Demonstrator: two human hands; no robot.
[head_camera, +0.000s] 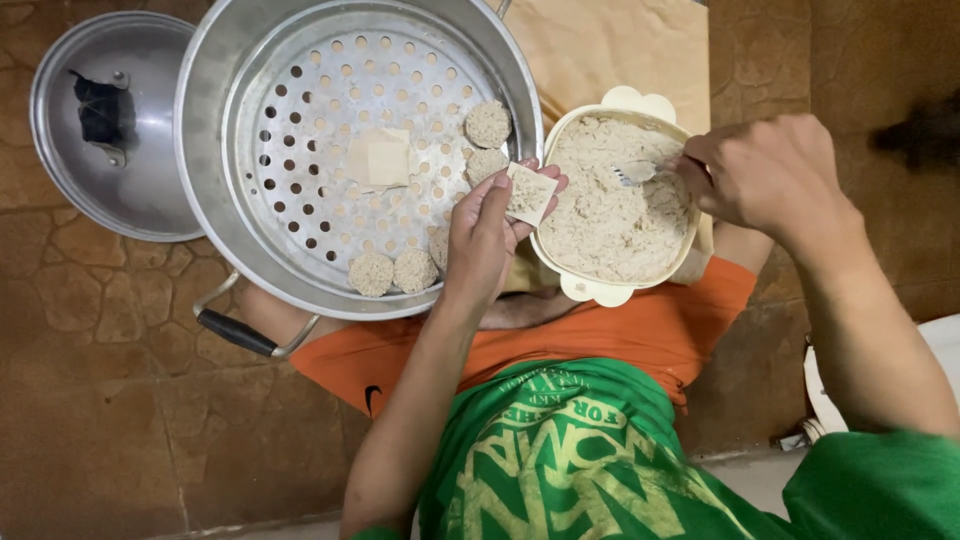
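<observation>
Shirt: green (590, 460), print hard to make out, over orange shorts (620, 335).
Left hand (487, 232): fingers pinched on a small square wrapper (530, 192) with pale filling on it, held between steamer and bowl.
Right hand (770, 175): closed around a spoon (640, 172), handle hidden in the fist, tip in the mince.
Bowl (612, 292): cream, full of pale filling.
Steamer (210, 130): perforated tray, round dumplings (488, 123) along its rim; one partly behind the left hand.
Lid (70, 160): upturned, far side, partly covered by the steamer.

No packages, labels, signs or screens were visible anywhere in this view.
</observation>
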